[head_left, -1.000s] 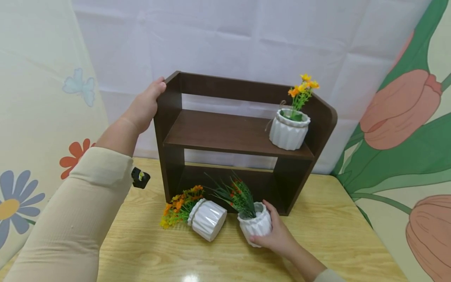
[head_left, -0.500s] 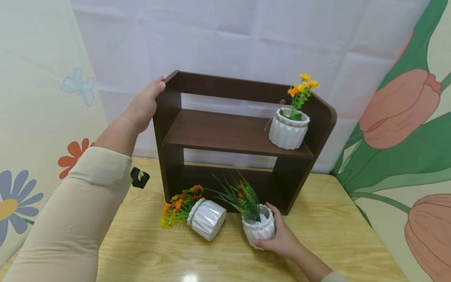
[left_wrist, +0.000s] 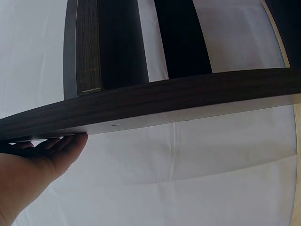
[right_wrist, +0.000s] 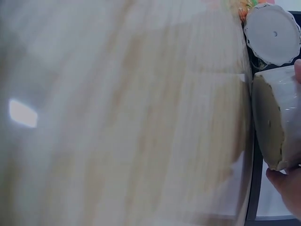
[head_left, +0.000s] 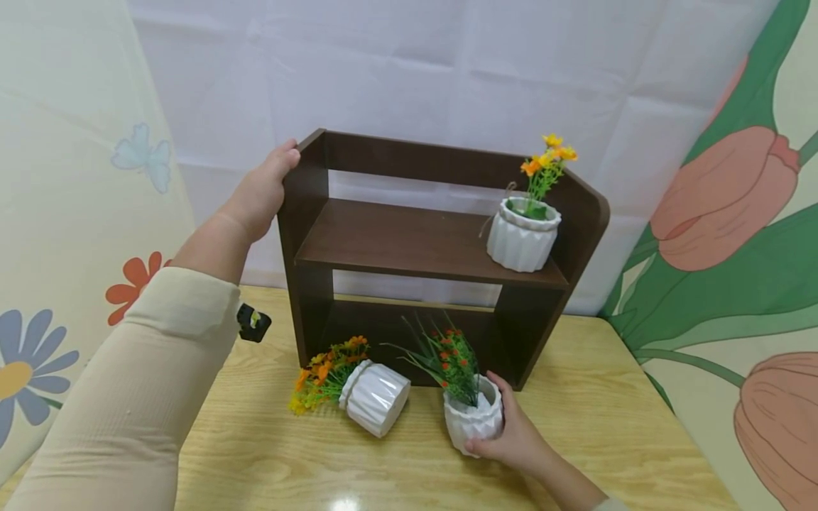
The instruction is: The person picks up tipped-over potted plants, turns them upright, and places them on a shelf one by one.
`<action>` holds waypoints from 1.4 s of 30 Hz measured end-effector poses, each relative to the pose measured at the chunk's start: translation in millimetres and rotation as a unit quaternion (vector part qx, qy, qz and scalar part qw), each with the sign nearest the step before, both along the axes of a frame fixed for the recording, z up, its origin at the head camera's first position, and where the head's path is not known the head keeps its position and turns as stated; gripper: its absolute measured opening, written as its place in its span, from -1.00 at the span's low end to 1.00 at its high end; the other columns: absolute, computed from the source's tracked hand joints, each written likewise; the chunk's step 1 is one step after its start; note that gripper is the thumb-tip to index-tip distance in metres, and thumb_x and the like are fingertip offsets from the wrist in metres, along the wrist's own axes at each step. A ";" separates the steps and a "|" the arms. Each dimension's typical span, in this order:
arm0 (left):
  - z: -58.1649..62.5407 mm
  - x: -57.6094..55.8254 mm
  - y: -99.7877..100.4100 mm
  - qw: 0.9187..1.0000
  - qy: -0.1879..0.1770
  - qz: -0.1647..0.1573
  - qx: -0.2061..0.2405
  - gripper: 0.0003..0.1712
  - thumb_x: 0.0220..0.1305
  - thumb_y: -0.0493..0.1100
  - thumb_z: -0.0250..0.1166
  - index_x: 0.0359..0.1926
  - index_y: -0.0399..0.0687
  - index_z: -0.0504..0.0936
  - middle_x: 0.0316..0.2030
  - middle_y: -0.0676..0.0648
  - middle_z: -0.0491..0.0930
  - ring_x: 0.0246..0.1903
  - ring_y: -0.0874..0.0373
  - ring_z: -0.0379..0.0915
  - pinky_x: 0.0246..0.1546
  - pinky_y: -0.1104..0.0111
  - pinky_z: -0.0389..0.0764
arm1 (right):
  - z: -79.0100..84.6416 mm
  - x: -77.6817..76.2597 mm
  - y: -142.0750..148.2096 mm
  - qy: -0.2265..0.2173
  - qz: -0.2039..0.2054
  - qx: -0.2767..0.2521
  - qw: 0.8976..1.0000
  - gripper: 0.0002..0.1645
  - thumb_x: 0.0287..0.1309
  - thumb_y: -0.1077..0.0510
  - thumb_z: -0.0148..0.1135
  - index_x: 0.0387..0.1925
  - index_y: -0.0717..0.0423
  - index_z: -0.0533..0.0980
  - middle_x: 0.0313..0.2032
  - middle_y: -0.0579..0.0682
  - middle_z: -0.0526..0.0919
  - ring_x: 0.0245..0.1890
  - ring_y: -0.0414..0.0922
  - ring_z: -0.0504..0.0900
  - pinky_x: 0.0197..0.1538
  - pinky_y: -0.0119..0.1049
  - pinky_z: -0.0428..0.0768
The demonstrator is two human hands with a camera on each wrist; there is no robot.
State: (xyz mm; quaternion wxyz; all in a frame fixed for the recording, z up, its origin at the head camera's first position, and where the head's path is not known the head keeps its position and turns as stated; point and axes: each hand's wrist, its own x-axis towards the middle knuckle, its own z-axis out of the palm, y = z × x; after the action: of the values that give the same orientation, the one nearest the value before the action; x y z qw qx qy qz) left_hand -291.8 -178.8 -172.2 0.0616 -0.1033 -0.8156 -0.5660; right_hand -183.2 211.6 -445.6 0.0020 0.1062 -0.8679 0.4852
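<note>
While the left hand (head_left: 258,193) rests against the outer face of the left side panel of the brown shelf unit (head_left: 390,238), the right hand (head_left: 516,429) holds the white pot (head_left: 471,424) by its right side. The right-hand fingers are curled round the wall, with the thumb at the front and the opening between them taken up by the pot; the left-hand fingers are extended along the panel and are not wrapped round it. The pot is glossy and vertically ribbed, with a wavy rim, and carries a green plant (head_left: 456,365) with small red blooms and long, thin leaves. Its beige base is exposed in the right wrist view. The pot is positioned in front of the right half of the lower compartment, above the table (head_left: 275,454). Its mouth faces upward, and its long axis, extended by the plant, leans left and toward the shelf unit. A second pot (head_left: 375,397) lies on its side, apart to the left, orange flowers (head_left: 326,369) pointing left.
</note>
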 end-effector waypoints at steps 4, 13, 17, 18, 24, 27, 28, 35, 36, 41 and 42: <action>-0.5 -0.8 -0.2 1.000 0.001 0.000 0.002 -0.28 0.51 0.26 -0.48 0.57 0.24 -0.37 0.57 0.02 -0.45 0.54 0.02 -0.62 0.49 -0.14 -0.41 | -1.6 1.7 0.5 -0.006 -0.010 -0.004 1.000 0.44 -0.46 0.18 0.70 0.47 0.00 0.02 0.24 0.24 0.44 0.16 0.09 0.49 0.18 -0.04 0.45; -0.7 -1.9 -0.5 1.000 -0.001 -0.003 0.003 -0.28 0.51 0.26 -0.49 0.56 0.23 -0.38 0.57 0.02 -0.46 0.54 0.03 -0.64 0.49 -0.13 -0.43 | -3.0 3.9 0.1 -0.013 -0.021 -0.026 0.999 0.43 -0.47 0.24 0.70 0.45 -0.01 0.04 0.25 0.24 0.44 0.20 0.11 0.47 0.22 -0.01 0.43; -0.6 -1.4 -0.2 1.000 -0.001 -0.003 0.003 -0.28 0.51 0.26 -0.49 0.56 0.23 -0.38 0.57 0.02 -0.45 0.54 0.03 -0.62 0.49 -0.13 -0.42 | -4.1 5.2 -1.0 -0.025 -0.028 -0.038 0.999 0.45 -0.48 0.27 0.70 0.46 -0.02 0.02 0.26 0.23 0.43 0.22 0.12 0.46 0.24 -0.01 0.40; -0.6 -1.5 -0.2 1.000 -0.001 -0.002 0.003 -0.28 0.51 0.26 -0.48 0.57 0.23 -0.38 0.57 0.02 -0.44 0.54 0.03 -0.62 0.49 -0.13 -0.41 | -4.6 5.4 -1.3 -0.027 -0.031 -0.041 0.998 0.45 -0.48 0.28 0.70 0.46 -0.02 0.02 0.26 0.23 0.43 0.22 0.12 0.46 0.25 -0.01 0.39; -0.7 -0.9 -0.1 1.000 0.001 0.002 0.001 -0.28 0.50 0.27 -0.48 0.57 0.25 -0.36 0.58 0.04 -0.43 0.54 0.04 -0.61 0.50 -0.11 -0.41 | -8.3 5.9 -2.2 -0.023 -0.036 -0.048 0.998 0.48 -0.49 0.28 0.70 0.48 0.01 -0.01 0.27 0.25 0.42 0.23 0.14 0.45 0.27 0.01 0.37; -0.9 -0.7 0.1 1.000 0.002 0.004 -0.002 -0.28 0.50 0.27 -0.49 0.57 0.26 -0.35 0.58 0.04 -0.42 0.55 0.04 -0.61 0.50 -0.12 -0.41 | -9.9 6.4 -3.1 -0.016 -0.043 -0.035 0.998 0.48 -0.50 0.23 0.71 0.47 0.02 -0.01 0.27 0.26 0.42 0.24 0.16 0.44 0.29 0.06 0.36; -0.9 -0.8 0.0 1.000 0.003 0.004 -0.003 -0.28 0.50 0.28 -0.49 0.57 0.26 -0.35 0.58 0.04 -0.42 0.55 0.04 -0.61 0.50 -0.12 -0.40 | -10.3 6.5 -3.4 -0.014 -0.045 -0.029 0.998 0.48 -0.49 0.21 0.72 0.47 0.01 -0.01 0.27 0.26 0.42 0.24 0.17 0.44 0.29 0.08 0.35; -0.3 -0.9 -0.4 1.000 0.002 0.004 -0.003 -0.28 0.50 0.28 -0.48 0.57 0.27 -0.35 0.58 0.04 -0.42 0.55 0.05 -0.61 0.50 -0.10 -0.40 | -11.2 9.3 -5.0 0.000 -0.051 -0.015 0.999 0.45 -0.48 0.17 0.72 0.45 0.05 0.00 0.25 0.30 0.42 0.23 0.21 0.44 0.28 0.14 0.36; -0.3 -0.9 -0.4 1.000 0.002 0.004 -0.003 -0.28 0.50 0.28 -0.48 0.57 0.26 -0.35 0.58 0.04 -0.42 0.55 0.05 -0.61 0.50 -0.10 -0.40 | -11.7 9.4 -5.1 -0.001 -0.052 -0.017 0.999 0.45 -0.48 0.17 0.72 0.45 0.05 0.00 0.25 0.30 0.42 0.23 0.21 0.44 0.28 0.14 0.36; -0.2 -1.3 -0.4 1.000 0.000 0.004 -0.005 -0.28 0.50 0.28 -0.49 0.57 0.26 -0.35 0.58 0.04 -0.42 0.55 0.04 -0.61 0.50 -0.11 -0.41 | -15.4 9.4 -5.0 -0.001 -0.061 -0.011 0.998 0.47 -0.51 0.15 0.72 0.45 0.02 0.01 0.23 0.29 0.44 0.22 0.20 0.45 0.25 0.11 0.38; -0.2 -1.4 -0.4 1.000 0.000 0.003 -0.005 -0.28 0.50 0.28 -0.49 0.57 0.26 -0.35 0.58 0.04 -0.43 0.55 0.04 -0.61 0.50 -0.11 -0.41 | -15.9 9.7 -4.8 -0.001 -0.062 -0.009 0.998 0.47 -0.51 0.15 0.72 0.44 0.02 0.01 0.22 0.30 0.44 0.21 0.20 0.45 0.25 0.12 0.39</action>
State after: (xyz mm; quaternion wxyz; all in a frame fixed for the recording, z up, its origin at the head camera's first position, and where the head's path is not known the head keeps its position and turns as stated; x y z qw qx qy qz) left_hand -293.3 -179.2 -172.4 0.0630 -0.1012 -0.8184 -0.5621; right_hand -173.5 206.8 -461.5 0.0323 0.0517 -0.8683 0.4923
